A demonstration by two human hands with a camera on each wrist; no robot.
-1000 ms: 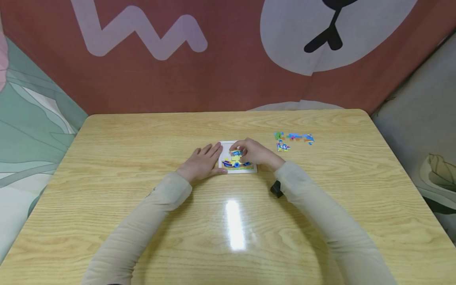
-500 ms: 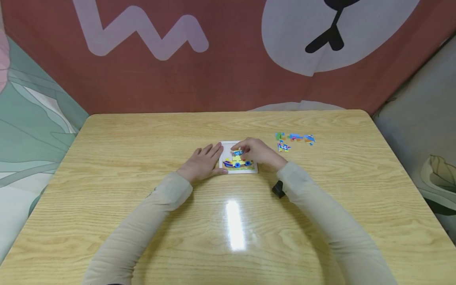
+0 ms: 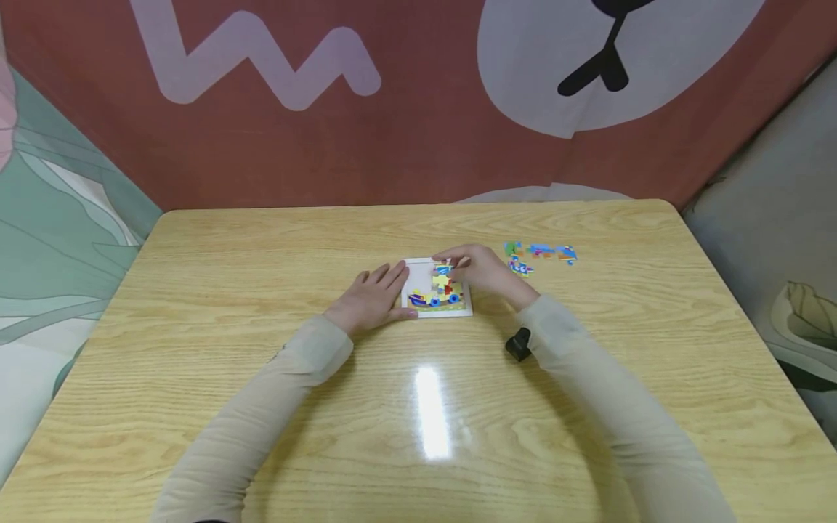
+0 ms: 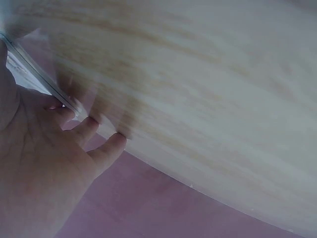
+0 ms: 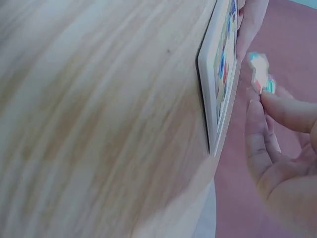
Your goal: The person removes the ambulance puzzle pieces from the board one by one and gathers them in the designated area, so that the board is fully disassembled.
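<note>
A small puzzle tray [image 3: 445, 314] with a white rim lies flat on the table, its lower part filled with colourful pieces of a vehicle picture. Its upper left shows bare white. My left hand [image 3: 369, 298] lies spread along the tray's left side, fingers straight and thumb on the lower left corner. Over the right part of the tray, my right hand [image 3: 482, 272] pinches a puzzle piece [image 5: 259, 69] between thumb and fingers. In the right wrist view this piece is held up off the tray, with part of it hidden by the fingertips.
Several loose puzzle pieces [image 3: 540, 251] lie on the wooden table [image 3: 261, 247] to the right of the tray, towards the back. A black device [image 3: 519, 345] sits at my right wrist. A reddish printed cloth [image 3: 392, 160] hangs behind the table.
My right hand has shifted right and away from me with the pinched piece, uncovering more of the filled pieces in the tray. The left hand stays where it was.
</note>
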